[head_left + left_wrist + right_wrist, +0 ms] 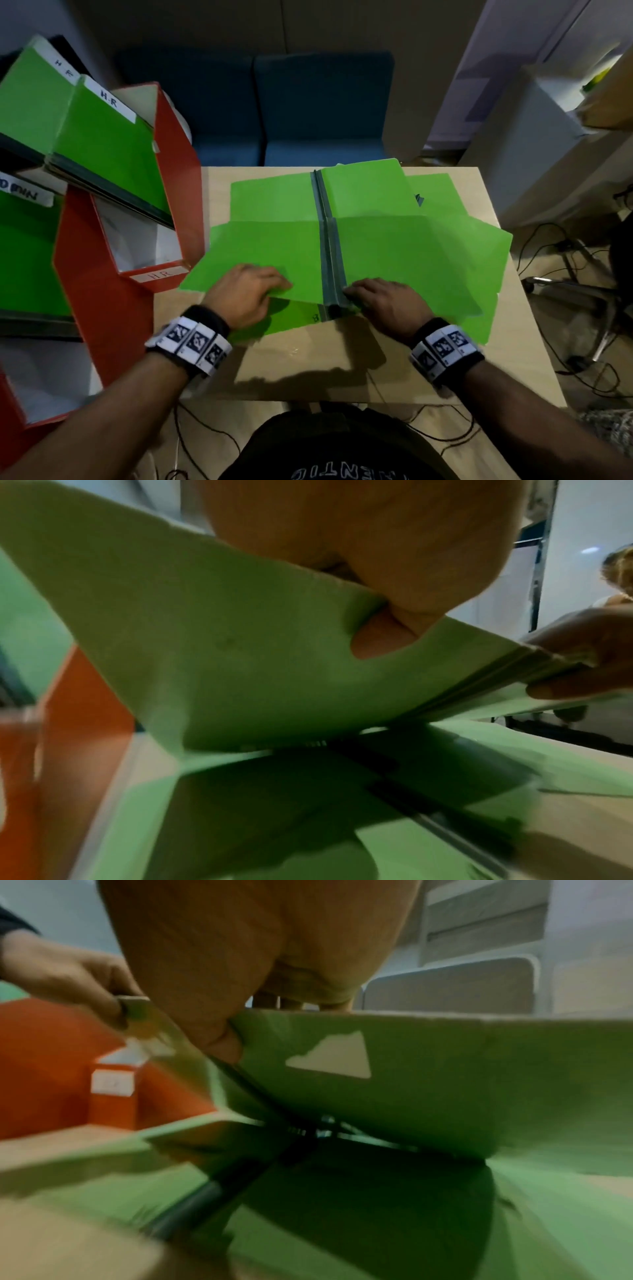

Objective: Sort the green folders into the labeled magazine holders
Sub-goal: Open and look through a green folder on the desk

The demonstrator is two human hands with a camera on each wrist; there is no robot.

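Several green folders (370, 192) lie open and overlapping on the wooden table (308, 363), their dark spines in a line. The top folder (274, 246) is lifted at its near edge. My left hand (274, 289) pinches its left flap (205, 642), thumb under and fingers on top. Beside the spine (330, 274), my right hand (356, 296) grips the right flap (445, 1102) the same way. A red magazine holder (178, 164) labelled "H.R" stands at the left with green folders in it.
A second red holder (89, 291) with a green folder stands nearer me on the left. Blue seats (308, 113) sit beyond the table's far edge. Cables and a chair base (565, 291) lie on the floor at the right.
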